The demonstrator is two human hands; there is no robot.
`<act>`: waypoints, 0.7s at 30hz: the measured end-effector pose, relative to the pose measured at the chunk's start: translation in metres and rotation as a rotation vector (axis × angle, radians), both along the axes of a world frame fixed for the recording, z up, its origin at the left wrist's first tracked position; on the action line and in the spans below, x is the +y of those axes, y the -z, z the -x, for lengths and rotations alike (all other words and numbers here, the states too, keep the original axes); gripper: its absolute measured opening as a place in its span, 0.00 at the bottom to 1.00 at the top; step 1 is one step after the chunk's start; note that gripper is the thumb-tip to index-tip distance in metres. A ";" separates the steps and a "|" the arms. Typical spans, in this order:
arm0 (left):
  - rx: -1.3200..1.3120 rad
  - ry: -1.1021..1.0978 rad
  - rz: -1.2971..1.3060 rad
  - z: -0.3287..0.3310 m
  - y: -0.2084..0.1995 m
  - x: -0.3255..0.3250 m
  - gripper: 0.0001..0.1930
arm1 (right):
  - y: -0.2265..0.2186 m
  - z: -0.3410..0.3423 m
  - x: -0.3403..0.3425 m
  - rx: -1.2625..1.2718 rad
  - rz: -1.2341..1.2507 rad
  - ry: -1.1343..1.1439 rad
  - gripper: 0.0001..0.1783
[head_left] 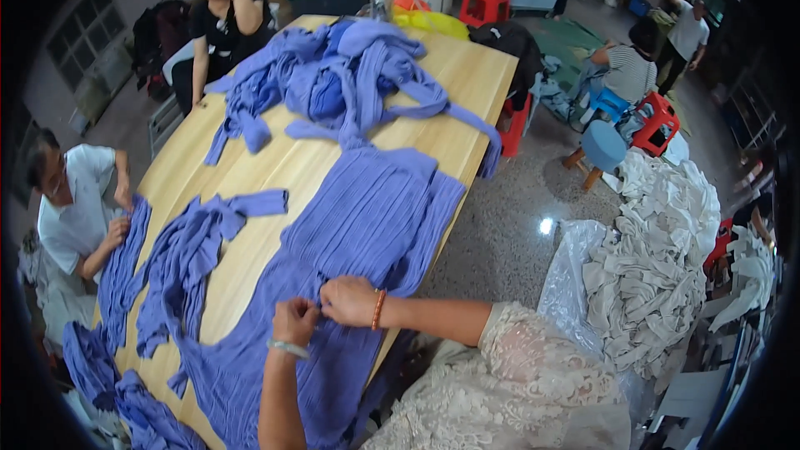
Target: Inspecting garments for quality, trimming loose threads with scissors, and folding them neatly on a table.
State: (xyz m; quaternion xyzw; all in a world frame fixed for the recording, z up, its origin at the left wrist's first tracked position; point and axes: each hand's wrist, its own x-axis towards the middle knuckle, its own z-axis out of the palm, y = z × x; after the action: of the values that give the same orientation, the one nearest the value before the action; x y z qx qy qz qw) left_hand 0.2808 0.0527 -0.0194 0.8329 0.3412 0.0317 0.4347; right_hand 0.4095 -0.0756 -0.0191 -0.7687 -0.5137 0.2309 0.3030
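Note:
A ribbed purple-blue knitted garment lies spread along the near right side of the wooden table, its lower part reaching the table's edge. Over its middle, my left hand has its fingers closed in a pinch on the cloth. Close beside it, almost touching, my right hand is also closed on the same garment. Exactly what lies between the fingertips is too small to see. A bangle circles my left wrist and an orange bead bracelet my right.
A heap of similar knits covers the table's far end; another crumpled knit lies left of my hands. A co-worker handles cloth at the left edge, another sits behind. Pale garments pile on the floor, near a blue stool.

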 end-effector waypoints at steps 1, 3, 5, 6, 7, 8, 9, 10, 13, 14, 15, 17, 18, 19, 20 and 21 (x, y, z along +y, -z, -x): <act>-0.032 -0.033 0.025 0.001 0.010 0.005 0.06 | 0.002 -0.002 0.006 -0.016 -0.004 -0.014 0.10; 0.006 -0.034 0.024 0.004 0.030 0.014 0.05 | 0.006 -0.009 0.011 0.021 0.093 -0.027 0.11; 0.021 -0.065 -0.015 0.010 0.026 0.011 0.06 | 0.015 -0.006 0.007 -0.031 -0.016 -0.023 0.11; 0.022 -0.084 -0.048 0.015 0.020 0.008 0.06 | 0.011 -0.004 0.007 -0.028 0.005 -0.064 0.13; 0.019 -0.089 -0.112 0.027 0.030 0.014 0.06 | 0.000 -0.001 0.004 -0.087 0.041 -0.094 0.13; 0.079 -0.059 -0.273 0.026 0.027 0.012 0.07 | -0.003 -0.003 -0.003 -0.065 0.036 -0.069 0.12; 0.092 -0.084 -0.359 0.012 0.006 0.000 0.08 | 0.000 -0.011 -0.010 -0.070 0.000 -0.091 0.11; 0.114 -0.102 -0.399 0.008 0.009 0.000 0.06 | 0.005 -0.015 -0.018 -0.152 -0.121 -0.113 0.10; 0.053 -0.102 -0.489 -0.001 0.004 -0.008 0.07 | -0.002 -0.017 -0.025 -0.087 -0.144 -0.059 0.09; 0.064 -0.105 -0.508 -0.007 -0.006 -0.016 0.08 | -0.002 -0.018 -0.026 -0.073 -0.169 -0.025 0.09; 0.067 -0.100 -0.531 -0.013 -0.015 -0.022 0.09 | -0.001 -0.018 -0.024 -0.056 -0.183 -0.017 0.09; 0.037 -0.102 -0.448 -0.019 -0.023 -0.026 0.11 | -0.006 -0.015 -0.021 -0.038 -0.181 -0.021 0.08; 0.033 -0.085 -0.439 -0.023 -0.025 -0.028 0.11 | -0.009 -0.014 -0.021 -0.026 -0.157 -0.020 0.08; 0.036 -0.066 -0.450 -0.026 -0.024 -0.028 0.11 | -0.011 -0.014 -0.021 -0.021 -0.159 -0.029 0.08; 0.037 -0.045 -0.460 -0.028 -0.022 -0.028 0.11 | -0.013 -0.013 -0.020 -0.011 -0.121 -0.027 0.09; 0.065 -0.037 -0.451 -0.031 -0.019 -0.029 0.09 | -0.016 -0.014 -0.022 -0.003 -0.081 -0.022 0.09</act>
State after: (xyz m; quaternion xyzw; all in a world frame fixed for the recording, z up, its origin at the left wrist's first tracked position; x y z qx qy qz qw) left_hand 0.3117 0.0240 0.0000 0.9031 0.3546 0.0883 0.2256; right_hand 0.4230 -0.0973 -0.0031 -0.7505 -0.5315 0.2119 0.3306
